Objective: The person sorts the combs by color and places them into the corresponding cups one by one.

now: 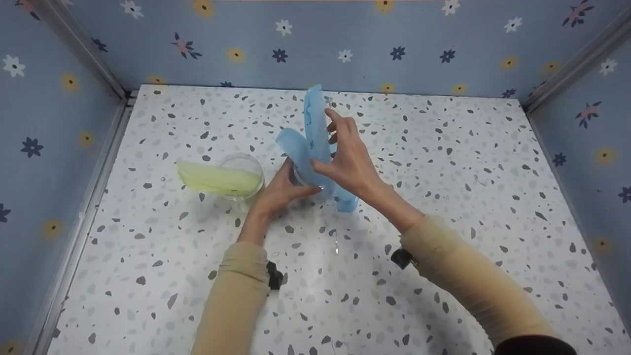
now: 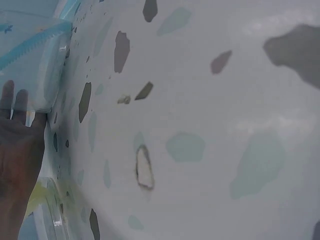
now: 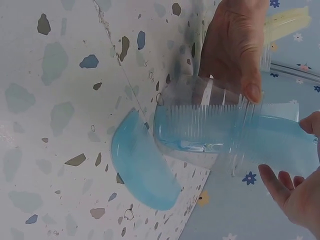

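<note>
My left hand (image 1: 282, 194) grips a clear plastic cup (image 3: 186, 90) around its side. In the head view, one blue comb (image 1: 292, 144) leans out of this cup toward the far left. Above it my right hand (image 1: 349, 157) holds another blue comb (image 1: 314, 118) between thumb and fingers, tilted upright over the cup. The right wrist view shows comb teeth through the cup wall; which comb they belong to I cannot tell. A further blue comb (image 3: 142, 162) lies on the table, to the right of the cup and partly hidden in the head view.
Left of my left hand stands a second clear cup (image 1: 241, 160) with a yellow-green comb (image 1: 217, 178) leaning out to the left. The speckled white table (image 1: 162, 276) is bounded by flower-patterned panels (image 1: 325, 29) at the back and sides.
</note>
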Tool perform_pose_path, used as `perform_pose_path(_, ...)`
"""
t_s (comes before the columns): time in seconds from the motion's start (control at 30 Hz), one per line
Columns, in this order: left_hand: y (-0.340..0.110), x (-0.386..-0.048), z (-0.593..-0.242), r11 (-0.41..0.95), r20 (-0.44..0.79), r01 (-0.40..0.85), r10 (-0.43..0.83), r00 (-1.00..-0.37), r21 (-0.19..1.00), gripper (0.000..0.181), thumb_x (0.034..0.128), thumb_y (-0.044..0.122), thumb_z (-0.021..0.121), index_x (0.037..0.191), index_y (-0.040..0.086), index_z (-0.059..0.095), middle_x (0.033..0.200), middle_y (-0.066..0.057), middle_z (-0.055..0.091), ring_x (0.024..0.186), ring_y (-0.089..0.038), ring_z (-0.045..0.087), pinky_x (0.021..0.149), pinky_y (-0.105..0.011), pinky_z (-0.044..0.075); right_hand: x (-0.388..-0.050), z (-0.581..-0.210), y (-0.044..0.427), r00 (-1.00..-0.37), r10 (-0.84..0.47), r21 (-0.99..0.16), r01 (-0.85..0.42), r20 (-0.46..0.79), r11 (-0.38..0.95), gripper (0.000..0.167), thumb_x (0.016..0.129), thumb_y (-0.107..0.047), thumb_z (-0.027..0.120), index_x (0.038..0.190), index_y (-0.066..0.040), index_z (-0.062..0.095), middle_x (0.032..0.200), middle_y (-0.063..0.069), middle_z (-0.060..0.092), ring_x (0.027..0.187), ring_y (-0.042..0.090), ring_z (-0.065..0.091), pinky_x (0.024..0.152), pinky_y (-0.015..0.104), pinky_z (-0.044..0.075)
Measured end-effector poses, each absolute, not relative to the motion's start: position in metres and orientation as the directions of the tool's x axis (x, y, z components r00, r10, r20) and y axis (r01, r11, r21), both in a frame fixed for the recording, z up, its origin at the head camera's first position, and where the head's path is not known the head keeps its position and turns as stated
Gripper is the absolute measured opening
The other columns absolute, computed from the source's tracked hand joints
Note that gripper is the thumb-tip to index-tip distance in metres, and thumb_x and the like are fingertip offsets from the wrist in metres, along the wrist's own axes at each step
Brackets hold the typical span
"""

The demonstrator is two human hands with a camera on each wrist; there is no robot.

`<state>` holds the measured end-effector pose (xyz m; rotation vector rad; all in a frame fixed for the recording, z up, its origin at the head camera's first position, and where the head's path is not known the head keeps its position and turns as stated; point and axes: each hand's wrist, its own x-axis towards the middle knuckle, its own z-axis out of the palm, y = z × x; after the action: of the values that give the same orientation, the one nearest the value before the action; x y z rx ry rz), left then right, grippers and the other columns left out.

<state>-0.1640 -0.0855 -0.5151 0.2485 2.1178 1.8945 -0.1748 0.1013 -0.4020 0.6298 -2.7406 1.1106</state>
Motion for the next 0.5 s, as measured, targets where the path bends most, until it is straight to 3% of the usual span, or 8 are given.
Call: perform_pose_path(0.5,-0.085,-0.166,-0.516,0.164,-0.126,-0.079,0.302,-0.945,0.983,0.113,0.0819,0.031,0.086,0.164,0.041,0.009,0.173,0.012,0.017,0.162,-0.016,0.011,0.134,-0.05,0.003,-0.173,-0.417,0.1,-0.887,-0.414,-0.578,-0.45,0.202,0.681,0.094,0.083,-0.023,0.083,0.16,-0.011,0.031,0.133,0.014,0.052,0.114,0.028,0.063,0.09,0.037,0.059)
